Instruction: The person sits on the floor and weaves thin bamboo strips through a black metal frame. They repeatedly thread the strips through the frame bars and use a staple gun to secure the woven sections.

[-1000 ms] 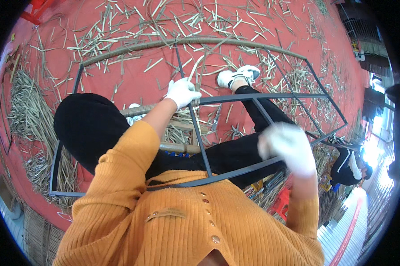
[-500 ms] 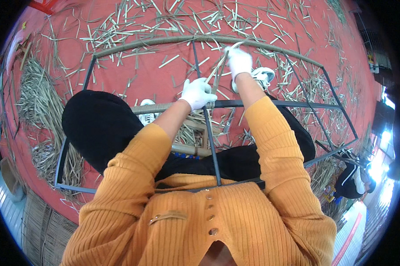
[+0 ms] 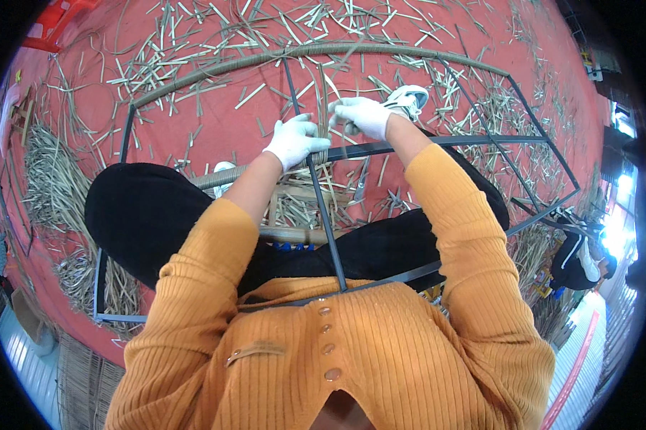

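Observation:
A dark metal frame (image 3: pixel 480 141) lies across my lap. Its far bar (image 3: pixel 266 59) is wrapped in tan plant strip. The middle bar carries the same wrapping (image 3: pixel 215 177) on its left stretch, up to my hands. My left hand (image 3: pixel 294 143), in a white glove, is closed round the middle bar by the crossing rod (image 3: pixel 326 222). Flat strips (image 3: pixel 323 100) rise from the bar just past its fingers. Just right of them, my white-gloved right hand (image 3: pixel 362 117) has its fingers curled on a thin strip, partly blurred by motion.
Cut strips (image 3: pixel 251 93) litter the red floor (image 3: pixel 230 129). A large heap of strips (image 3: pixel 58 179) lies at the left. My black-trousered knees sit inside the frame. A red plastic object (image 3: pixel 47 29) stands at the far left; another person (image 3: pixel 581 258) is at the right.
My right hand has come nearer, from farther out beyond the middle bar to beside the left hand. The left hand stays on the bar. The view has shifted slightly.

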### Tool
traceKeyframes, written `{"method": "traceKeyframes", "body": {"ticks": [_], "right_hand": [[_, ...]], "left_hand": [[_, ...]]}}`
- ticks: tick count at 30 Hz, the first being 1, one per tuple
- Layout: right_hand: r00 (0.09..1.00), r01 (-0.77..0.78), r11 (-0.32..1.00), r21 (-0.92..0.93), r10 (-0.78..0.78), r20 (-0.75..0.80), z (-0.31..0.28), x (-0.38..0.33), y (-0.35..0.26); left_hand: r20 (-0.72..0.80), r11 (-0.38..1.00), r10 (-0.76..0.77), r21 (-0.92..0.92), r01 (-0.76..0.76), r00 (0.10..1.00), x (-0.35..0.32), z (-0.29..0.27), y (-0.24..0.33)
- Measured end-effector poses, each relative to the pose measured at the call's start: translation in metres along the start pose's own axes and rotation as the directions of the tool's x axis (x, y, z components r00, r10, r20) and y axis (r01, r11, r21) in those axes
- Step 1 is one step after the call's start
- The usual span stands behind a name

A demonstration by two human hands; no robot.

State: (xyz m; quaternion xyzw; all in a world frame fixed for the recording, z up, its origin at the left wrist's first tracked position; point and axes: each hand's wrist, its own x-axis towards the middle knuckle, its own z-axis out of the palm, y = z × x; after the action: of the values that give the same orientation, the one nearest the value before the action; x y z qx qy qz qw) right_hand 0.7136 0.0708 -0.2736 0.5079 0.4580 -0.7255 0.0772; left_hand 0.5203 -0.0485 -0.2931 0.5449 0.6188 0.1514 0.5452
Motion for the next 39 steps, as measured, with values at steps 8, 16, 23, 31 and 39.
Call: {"method": "traceKeyframes", "body": {"ticks": [8,16,23,31,39], "right_hand": [[0.968,0.172,0.937,-0.303,-0.218,-0.123,0.005,0.02,-0.009],[0.877,0.16,0.74,-0.653,-0.41,-0.25,0.014,0.031,-0.01],[0.889,0.057,0.665,-0.744,-0.373,-0.265,0.019,0.026,-0.015],[0.9,0.066,0.759,-0.648,-0.325,-0.289,0.021,0.034,-0.014],[0.99,-0.042,0.972,-0.23,0.01,-0.138,0.022,0.023,-0.01]], "left_hand": [[0.029,1.0,-0.006,-0.018,0.006,1.0,0.0,-0.002,-0.001],[0.009,0.998,0.011,-0.067,-0.01,1.0,0.002,0.003,-0.006],[-0.006,1.0,-0.002,-0.024,0.002,1.0,0.002,0.002,-0.007],[-0.004,0.998,0.002,-0.056,-0.002,1.0,0.004,0.003,-0.007],[-0.018,0.995,0.01,0.099,-0.008,1.0,0.002,0.005,-0.002]]}}
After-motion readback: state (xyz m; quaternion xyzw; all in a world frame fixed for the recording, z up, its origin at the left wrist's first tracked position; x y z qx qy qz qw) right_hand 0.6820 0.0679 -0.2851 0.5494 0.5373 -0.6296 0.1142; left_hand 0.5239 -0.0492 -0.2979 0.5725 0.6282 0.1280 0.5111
